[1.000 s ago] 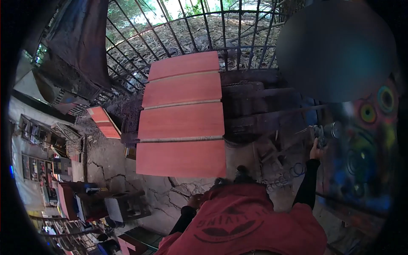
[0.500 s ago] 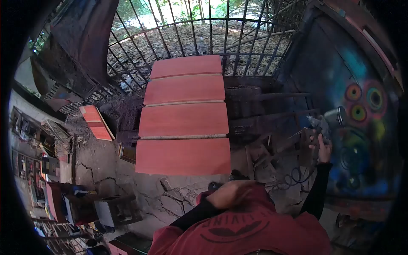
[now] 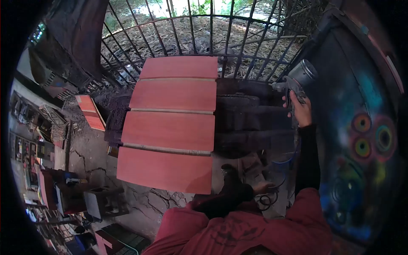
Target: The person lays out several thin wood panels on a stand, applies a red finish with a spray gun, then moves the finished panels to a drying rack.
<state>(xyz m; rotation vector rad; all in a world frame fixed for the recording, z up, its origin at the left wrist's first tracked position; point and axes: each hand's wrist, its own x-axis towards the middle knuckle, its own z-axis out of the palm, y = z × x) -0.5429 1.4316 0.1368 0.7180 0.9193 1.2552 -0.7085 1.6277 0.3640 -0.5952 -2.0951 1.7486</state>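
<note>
My right hand (image 3: 301,108) is raised at the right, fingers wrapped round the handle of a spray gun (image 3: 290,87). A metal cup (image 3: 304,72) sits on the gun, whose nozzle points left toward the boards. Low in front of my body, my left hand (image 3: 264,187) reaches across to the right, its fingers closed at a thin air hose (image 3: 279,183) that loops beneath it. Several reddish-pink boards (image 3: 168,131) lie in a row to the left of the gun, with narrow gaps between them.
Behind the boards stands a barred metal fence (image 3: 193,34). A dark panel (image 3: 352,140) with spray-painted rings rises close on my right. One red board (image 3: 90,111) leans at the left, and a grey stool (image 3: 105,202) stands on the cracked floor.
My right hand has lifted the spray gun up and to the left, toward the fence. My left hand has moved from my chest across to the right, to the hose. The view has shifted.
</note>
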